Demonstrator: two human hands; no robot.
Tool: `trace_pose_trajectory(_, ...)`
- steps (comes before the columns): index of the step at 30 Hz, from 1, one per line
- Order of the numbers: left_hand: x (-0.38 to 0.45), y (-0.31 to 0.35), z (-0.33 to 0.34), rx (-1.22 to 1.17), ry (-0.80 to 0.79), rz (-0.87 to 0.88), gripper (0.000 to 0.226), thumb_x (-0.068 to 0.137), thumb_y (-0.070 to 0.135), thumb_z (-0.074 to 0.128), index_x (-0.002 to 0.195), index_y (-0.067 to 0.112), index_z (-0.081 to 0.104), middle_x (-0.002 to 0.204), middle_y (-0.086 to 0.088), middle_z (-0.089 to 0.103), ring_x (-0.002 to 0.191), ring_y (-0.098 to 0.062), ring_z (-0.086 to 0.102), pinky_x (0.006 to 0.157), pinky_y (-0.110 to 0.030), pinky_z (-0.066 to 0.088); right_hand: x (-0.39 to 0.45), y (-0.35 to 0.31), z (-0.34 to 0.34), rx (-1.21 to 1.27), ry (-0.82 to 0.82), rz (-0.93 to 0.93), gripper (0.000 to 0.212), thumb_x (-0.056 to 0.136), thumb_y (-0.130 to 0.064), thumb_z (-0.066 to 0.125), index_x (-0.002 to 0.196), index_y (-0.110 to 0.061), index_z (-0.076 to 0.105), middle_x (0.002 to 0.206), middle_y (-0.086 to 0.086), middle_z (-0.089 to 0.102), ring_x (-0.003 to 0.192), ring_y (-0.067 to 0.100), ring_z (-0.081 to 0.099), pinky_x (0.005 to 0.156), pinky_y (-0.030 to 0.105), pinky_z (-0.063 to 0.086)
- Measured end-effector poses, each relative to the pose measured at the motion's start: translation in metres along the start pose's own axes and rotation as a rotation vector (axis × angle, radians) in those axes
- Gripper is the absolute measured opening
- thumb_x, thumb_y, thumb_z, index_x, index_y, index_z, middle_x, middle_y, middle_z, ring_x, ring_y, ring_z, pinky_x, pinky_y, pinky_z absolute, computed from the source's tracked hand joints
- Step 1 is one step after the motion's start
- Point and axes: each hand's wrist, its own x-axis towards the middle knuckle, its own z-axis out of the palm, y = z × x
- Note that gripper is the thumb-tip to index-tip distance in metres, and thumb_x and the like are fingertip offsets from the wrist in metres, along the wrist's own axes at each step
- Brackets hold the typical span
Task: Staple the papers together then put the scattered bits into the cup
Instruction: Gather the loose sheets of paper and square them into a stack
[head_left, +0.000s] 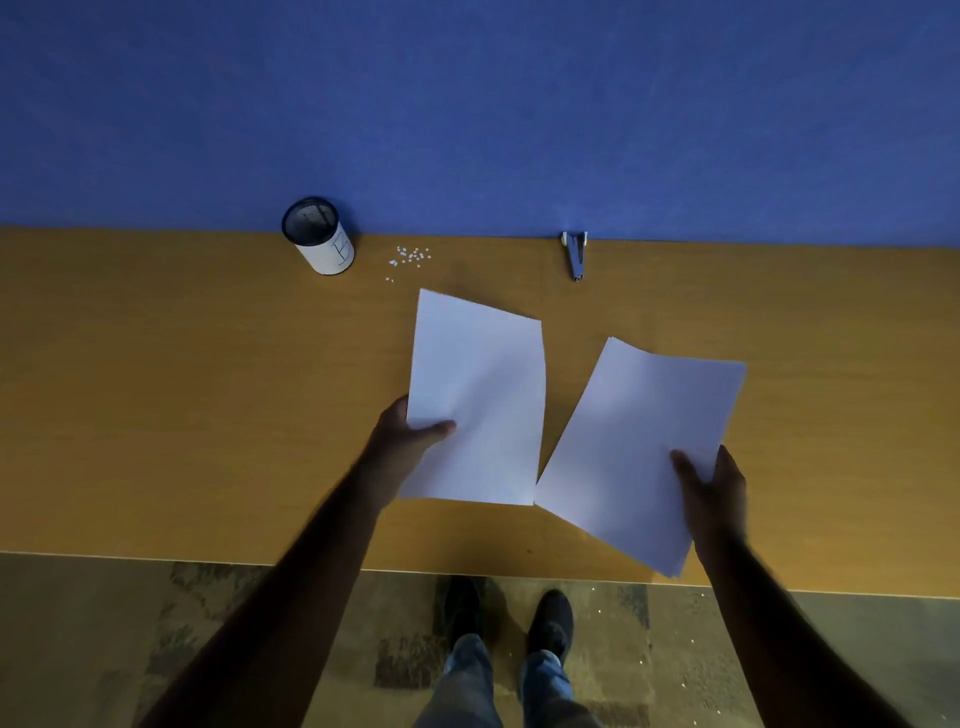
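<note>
surface: wooden desk, orange-brown grain, runs full width; near edge has a thin pale trim.
backdrop: blue fabric partition rises straight off the far edge of the desk, fills the upper part of the view.
floor: mottled carpet below the near edge; the person's dark shoes and jeans legs show there, plus a few pale specks on the carpet to the right.
light: dim, soft shadow falls across both sheets.
left hand: pinches the left sheet at its left side, thumb on top, fingers under. Sheet sits around mid-desk, roughly upright, slightly curled.
right hand: grips the right sheet at its right edge, thumb on top. Looks like more than one layer at the near corner; count unclear. Tilted clockwise, its near corner reaches the desk's near edge.
sheets: just beside each other, near corners almost touching, no overlap.
cup: black mesh rim, white wrap with a pen mark, at the far edge, left of centre.
scattered bits: small white specks, just right of the cup near the far edge.
stapler: blue-grey, against the partition at the far edge, right of centre, well apart from the bits.
</note>
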Motion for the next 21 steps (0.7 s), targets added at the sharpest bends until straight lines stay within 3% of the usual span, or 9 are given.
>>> trace_pose_trajectory(5,-0.024,0.011,0.001,-0.083,-0.138,0.048,0.051,0.094,0.013,0.083,0.14,0.027,0.065,0.132,0.011,0.077,0.118,-0.011,0.075,0.099,-0.032,0.059,-0.006,-0.012,0.01,0.019,-0.032,-0.07,0.056,0.084,-0.035,0.062,0.133,-0.009,0.06,0.111,0.003,0.066,0.095,0.024,0.062,0.067,0.02,0.043)
trace_pose_trajectory(9,-0.032,0.008,0.013,-0.07,-0.223,0.04,0.058,0.094,0.019,0.085,0.146,0.026,0.061,0.136,0.009,0.075,0.123,-0.014,0.072,0.102,-0.034,0.06,-0.007,-0.017,0.024,0.038,-0.122,-0.02,0.039,0.096,-0.017,0.071,0.134,-0.011,0.062,0.112,0.004,0.069,0.094,0.024,0.064,0.063,0.021,0.047)
trace_pose_trajectory(11,-0.03,0.001,0.02,0.018,-0.225,0.026,0.064,0.089,0.029,0.09,0.146,0.028,0.06,0.135,0.01,0.075,0.123,-0.015,0.071,0.103,-0.037,0.059,-0.008,-0.018,0.032,0.072,-0.18,-0.005,0.031,0.097,-0.016,0.07,0.127,-0.02,0.066,0.108,-0.005,0.074,0.093,0.02,0.068,0.065,0.023,0.052)
trace_pose_trajectory(13,-0.028,-0.006,0.025,0.13,-0.218,0.015,0.065,0.089,0.03,0.091,0.145,0.029,0.058,0.129,0.012,0.074,0.119,-0.012,0.07,0.095,-0.031,0.058,-0.01,-0.024,0.039,0.118,-0.232,0.001,0.017,0.1,-0.022,0.066,0.116,-0.028,0.07,0.101,-0.017,0.077,0.089,0.01,0.07,0.067,0.022,0.055)
trace_pose_trajectory(14,-0.027,-0.009,0.028,0.181,-0.218,0.011,0.064,0.09,0.027,0.089,0.145,0.028,0.056,0.128,0.014,0.072,0.117,-0.008,0.068,0.091,-0.026,0.056,-0.014,-0.029,0.043,0.159,-0.258,-0.001,0.013,0.104,-0.026,0.061,0.112,-0.027,0.071,0.1,-0.016,0.077,0.088,0.008,0.069,0.068,0.024,0.055)
trace_pose_trajectory(18,-0.024,-0.015,0.037,0.237,-0.224,0.018,0.05,0.093,0.021,0.086,0.134,0.033,0.06,0.125,0.015,0.073,0.114,-0.006,0.07,0.087,-0.02,0.058,-0.022,-0.054,0.053,0.277,-0.32,-0.013,0.036,0.111,-0.034,0.041,0.11,-0.013,0.071,0.106,0.008,0.075,0.092,0.016,0.068,0.075,0.033,0.053)
trace_pose_trajectory(21,-0.021,-0.018,0.038,0.212,-0.201,0.008,0.054,0.09,0.03,0.088,0.137,0.03,0.062,0.128,0.012,0.075,0.118,-0.009,0.071,0.098,-0.03,0.061,-0.024,-0.069,0.057,0.301,-0.413,-0.053,0.025,0.107,-0.031,0.053,0.121,-0.017,0.069,0.113,0.007,0.076,0.098,0.025,0.073,0.078,0.041,0.06)
